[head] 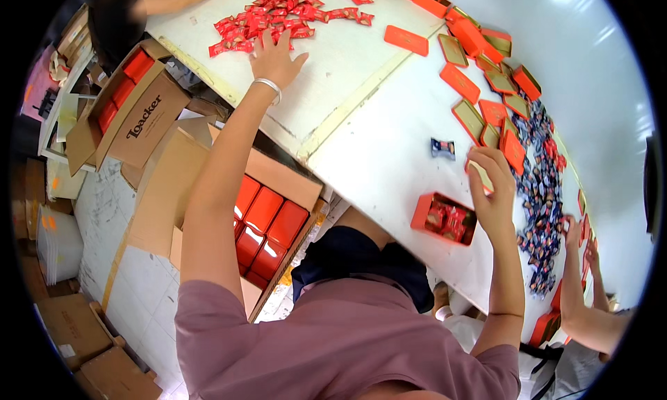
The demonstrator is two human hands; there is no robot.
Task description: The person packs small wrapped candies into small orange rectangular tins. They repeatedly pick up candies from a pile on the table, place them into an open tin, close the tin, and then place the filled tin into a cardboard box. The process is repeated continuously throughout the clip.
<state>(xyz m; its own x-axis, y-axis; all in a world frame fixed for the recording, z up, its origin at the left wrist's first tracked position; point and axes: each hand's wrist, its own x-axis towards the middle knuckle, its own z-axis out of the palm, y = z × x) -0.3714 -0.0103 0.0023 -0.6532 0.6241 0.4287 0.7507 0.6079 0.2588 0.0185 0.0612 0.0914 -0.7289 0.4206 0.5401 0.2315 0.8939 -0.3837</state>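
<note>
My left hand [278,61], a band on its wrist, reaches out with spread fingers to the near edge of a heap of red-wrapped sweets [266,17]. Its fingertips overlap the nearest ones; nothing shows in its grasp. Between the thumb and fingers of my right hand [494,197] is a small red tin lid [484,178], its pale inner side partly showing. Just below that hand, an open red tin [423,211] holds several red-wrapped sweets [452,222]. One dark blue wrapped sweet [443,148] lies alone on the white table [365,155].
Red tins and lids [464,82] with gold insides line the far side beside a long heap of blue-wrapped sweets [542,212]. A carton [292,173] of closed red tins stands below the table edge at left, near another carton [146,119]. Co-workers' arms [573,290] reach in at right and upper left.
</note>
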